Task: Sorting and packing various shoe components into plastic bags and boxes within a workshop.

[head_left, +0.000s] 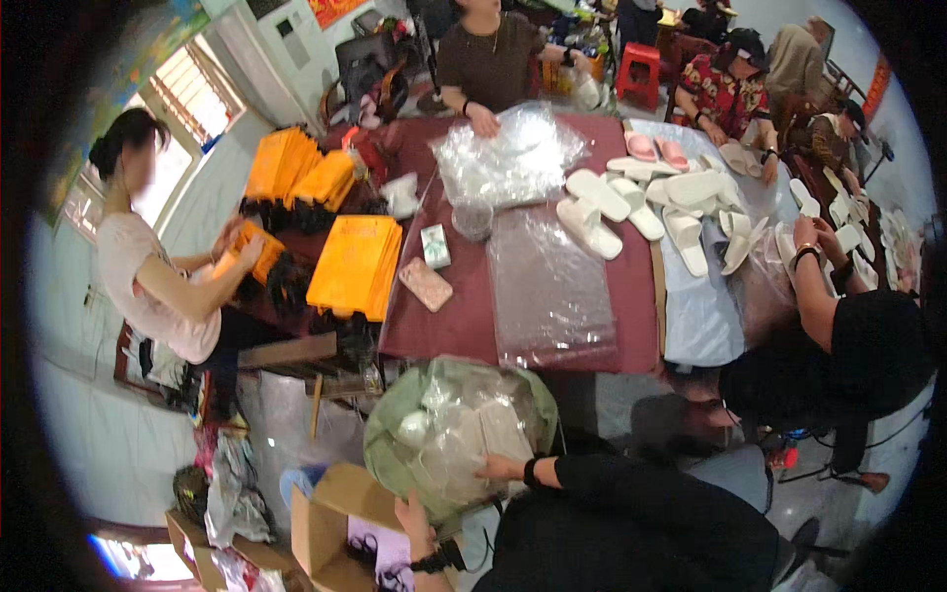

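Right hand lies flat with an open grip on the big clear bag of white slippers, which sits low in front of the maroon tabletop. Left hand has its fingers out loosely at the cardboard box, clamping nothing. I'd steady the floppy bag from both sides. Tight spot: tabletop edge just beyond the bag, box right beside it, a seated person on the right.

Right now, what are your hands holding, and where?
Right hand rests flat on the big clear bag of slippers, side wall. Left hand touches the cardboard box rim; grip unclear.
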A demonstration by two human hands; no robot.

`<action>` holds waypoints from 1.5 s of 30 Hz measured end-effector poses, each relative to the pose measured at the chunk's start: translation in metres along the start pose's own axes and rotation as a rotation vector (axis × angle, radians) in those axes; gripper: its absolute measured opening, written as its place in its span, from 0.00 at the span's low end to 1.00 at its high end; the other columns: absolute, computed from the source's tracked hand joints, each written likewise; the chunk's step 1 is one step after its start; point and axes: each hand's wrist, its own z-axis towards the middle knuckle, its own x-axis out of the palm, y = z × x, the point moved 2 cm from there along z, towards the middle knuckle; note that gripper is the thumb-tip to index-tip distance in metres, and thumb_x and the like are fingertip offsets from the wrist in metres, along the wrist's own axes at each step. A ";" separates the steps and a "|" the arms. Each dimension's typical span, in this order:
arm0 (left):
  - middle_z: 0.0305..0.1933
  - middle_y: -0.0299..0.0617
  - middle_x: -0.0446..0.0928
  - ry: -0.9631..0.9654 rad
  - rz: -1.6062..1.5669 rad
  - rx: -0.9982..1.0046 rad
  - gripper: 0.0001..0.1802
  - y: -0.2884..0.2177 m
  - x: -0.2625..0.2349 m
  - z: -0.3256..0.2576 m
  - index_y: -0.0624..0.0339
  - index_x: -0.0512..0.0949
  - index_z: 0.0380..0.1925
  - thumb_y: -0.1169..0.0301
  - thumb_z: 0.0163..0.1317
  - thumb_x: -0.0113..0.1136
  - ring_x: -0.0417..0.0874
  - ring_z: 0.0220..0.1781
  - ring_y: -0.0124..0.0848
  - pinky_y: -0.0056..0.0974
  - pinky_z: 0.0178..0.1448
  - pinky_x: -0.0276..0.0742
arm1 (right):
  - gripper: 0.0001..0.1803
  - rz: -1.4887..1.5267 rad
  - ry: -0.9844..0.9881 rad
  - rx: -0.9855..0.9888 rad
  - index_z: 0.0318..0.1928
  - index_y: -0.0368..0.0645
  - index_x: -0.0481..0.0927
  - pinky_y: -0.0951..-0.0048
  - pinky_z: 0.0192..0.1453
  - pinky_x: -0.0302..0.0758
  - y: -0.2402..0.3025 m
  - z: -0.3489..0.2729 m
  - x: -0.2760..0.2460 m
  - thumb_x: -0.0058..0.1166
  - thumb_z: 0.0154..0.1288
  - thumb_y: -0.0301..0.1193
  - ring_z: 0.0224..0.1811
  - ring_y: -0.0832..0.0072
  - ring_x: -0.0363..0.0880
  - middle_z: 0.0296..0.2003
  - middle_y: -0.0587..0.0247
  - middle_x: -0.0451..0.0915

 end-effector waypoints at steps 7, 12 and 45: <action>0.37 0.45 0.75 -0.081 0.016 -0.108 0.17 0.019 -0.009 0.005 0.73 0.70 0.40 0.68 0.56 0.52 0.74 0.36 0.33 0.36 0.41 0.70 | 0.50 0.146 0.430 0.365 0.64 0.39 0.48 0.72 0.53 0.65 0.003 -0.029 -0.075 0.60 0.39 0.26 0.52 0.65 0.67 0.55 0.48 0.66; 0.33 0.45 0.76 0.038 0.171 -0.239 0.19 0.039 -0.020 0.002 0.76 0.72 0.35 0.65 0.55 0.53 0.74 0.34 0.32 0.38 0.36 0.69 | 0.37 -0.548 -0.824 0.586 0.52 0.40 0.62 0.58 0.46 0.70 0.017 -0.064 -0.146 0.63 0.41 0.41 0.44 0.55 0.73 0.43 0.49 0.72; 0.53 0.47 0.68 -0.120 -0.498 -0.071 0.28 0.002 -0.120 0.040 0.67 0.62 0.54 0.53 0.65 0.38 0.71 0.51 0.38 0.43 0.55 0.67 | 0.13 0.319 -0.500 0.193 0.32 0.42 0.73 0.77 0.26 0.55 0.051 -0.040 -0.194 0.43 0.64 0.39 0.23 0.85 0.56 0.19 0.76 0.63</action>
